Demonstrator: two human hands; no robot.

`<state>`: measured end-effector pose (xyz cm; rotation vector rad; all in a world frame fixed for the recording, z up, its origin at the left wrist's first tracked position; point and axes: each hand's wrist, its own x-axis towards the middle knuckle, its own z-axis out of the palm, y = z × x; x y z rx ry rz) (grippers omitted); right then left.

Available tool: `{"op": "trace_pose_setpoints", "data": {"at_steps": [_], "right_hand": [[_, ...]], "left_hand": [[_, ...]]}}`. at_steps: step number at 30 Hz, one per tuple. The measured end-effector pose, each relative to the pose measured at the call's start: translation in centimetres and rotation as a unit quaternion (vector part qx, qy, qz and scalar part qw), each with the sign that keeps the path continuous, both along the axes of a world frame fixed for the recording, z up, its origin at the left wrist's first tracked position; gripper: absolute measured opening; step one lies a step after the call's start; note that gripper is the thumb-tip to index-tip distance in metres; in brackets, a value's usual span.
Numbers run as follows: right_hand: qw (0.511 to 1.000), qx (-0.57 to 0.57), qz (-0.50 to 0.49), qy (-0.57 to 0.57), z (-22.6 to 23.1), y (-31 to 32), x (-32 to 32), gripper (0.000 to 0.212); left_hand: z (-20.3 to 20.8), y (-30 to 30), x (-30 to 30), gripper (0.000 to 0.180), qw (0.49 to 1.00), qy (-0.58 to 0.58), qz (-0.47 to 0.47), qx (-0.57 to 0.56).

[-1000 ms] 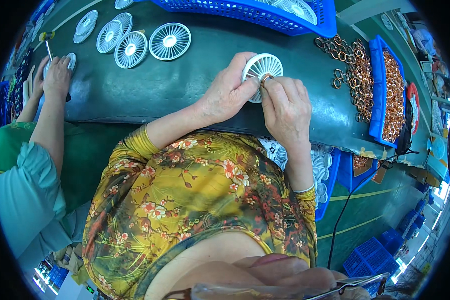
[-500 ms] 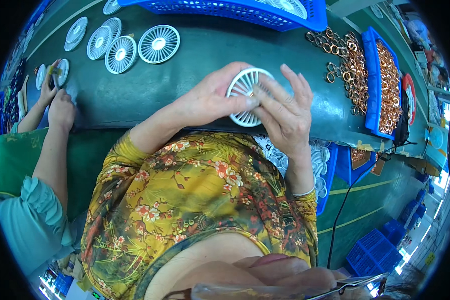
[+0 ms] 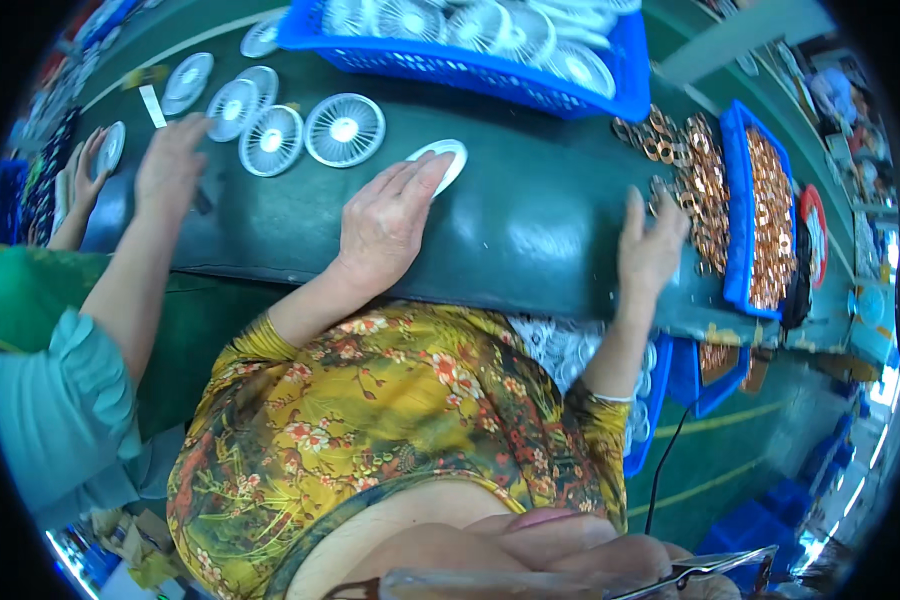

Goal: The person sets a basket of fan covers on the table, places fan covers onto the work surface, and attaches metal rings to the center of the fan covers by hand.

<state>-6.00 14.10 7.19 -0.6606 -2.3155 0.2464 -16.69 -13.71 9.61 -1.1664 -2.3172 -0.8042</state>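
**White disc in my left grip, right grip spread by the rings**

Head view: I take the blue basket (image 3: 450, 68) at the back of the desk (image 3: 530, 250) as my landmark. On my side of it, below its middle, my left grip (image 3: 390, 215) pinches a white disc (image 3: 454, 172) by its near-left edge. The disc lies just past my fingers, toward the basket and a little to the right, its far rim clear of my skin. I cannot tell whether it touches the desk.

My right grip (image 3: 651, 245) is nearer me than the basket and out past its right end. Thumb and fingers stand apart, at the edge of the loose copper rings (image 3: 708, 190); blur keeps me from telling whether a fingertip touches one. Right of the basket, beyond those rings, a blue tray (image 3: 738, 215) holds more.

Left of the basket, spoked discs (image 3: 345, 130) lie on the desk, some overlapping. Farthest left, a co-worker's hand (image 3: 88, 175) holds another disc (image 3: 111, 149).
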Motion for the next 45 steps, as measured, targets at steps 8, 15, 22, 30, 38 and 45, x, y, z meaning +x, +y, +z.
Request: {"op": "trace_pose_setpoints", "data": {"at_steps": [8,15,22,30,38,45], "right_hand": [[0.99,-0.069,-0.004,-0.121,-1.4,0.2,0.9,0.021],[0.972,-0.221,0.079,-0.011,-1.2,-2.3,0.7,0.018],[0.958,-0.265,0.102,0.032,-1.9,-2.4,1.2,0.014],[0.801,-0.524,0.192,0.218,-1.2,-4.3,1.9,0.009],[0.942,-0.042,0.264,0.202,2.8,-6.9,1.5,0.021],[0.923,-0.003,0.314,0.224,4.8,-8.9,-0.5,0.019]], "left_hand": [[2.4,0.3,-2.9,0.039,0.997,0.052,0.017,0.062],[7.5,3.1,-16.0,0.056,0.968,0.084,0.229,-0.064],[8.2,-2.9,-22.3,0.062,0.981,-0.05,0.098,-0.162],[10.5,-1.5,-15.5,0.033,0.98,0.137,0.115,-0.087],[4.0,4.7,-2.4,0.023,0.921,-0.253,-0.103,0.278],[3.6,6.0,1.4,0.029,0.823,-0.487,-0.182,0.231]]}}
